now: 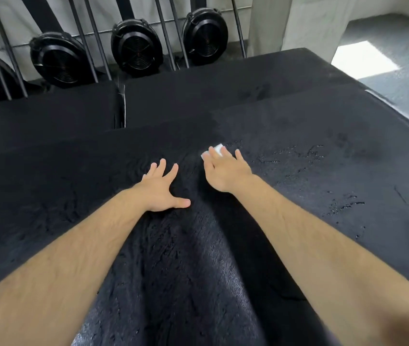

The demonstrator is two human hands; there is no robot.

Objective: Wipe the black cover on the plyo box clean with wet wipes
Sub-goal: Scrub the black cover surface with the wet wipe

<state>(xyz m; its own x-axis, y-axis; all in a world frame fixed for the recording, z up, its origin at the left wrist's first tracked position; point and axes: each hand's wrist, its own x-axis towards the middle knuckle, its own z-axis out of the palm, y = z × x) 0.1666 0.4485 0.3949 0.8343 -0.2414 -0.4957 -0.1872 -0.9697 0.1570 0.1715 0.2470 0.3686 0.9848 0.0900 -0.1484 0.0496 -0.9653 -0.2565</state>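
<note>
Black cover (298,136) spans the box top: rough, matte, crinkled skin with glossy wet streaks and small cracks on its right part. Right hand (226,171) lies flat, fingers straight, pressing a white folded wet wipe (217,149) onto the cover; the wipe peeks out past the fingertips. Left hand (159,189) sits just left of the wipe, released, fingers spread, palm down on the cover. Beyond the cover's far edge, round black fan-like discs (136,47) stand among thin metal bars.
</note>
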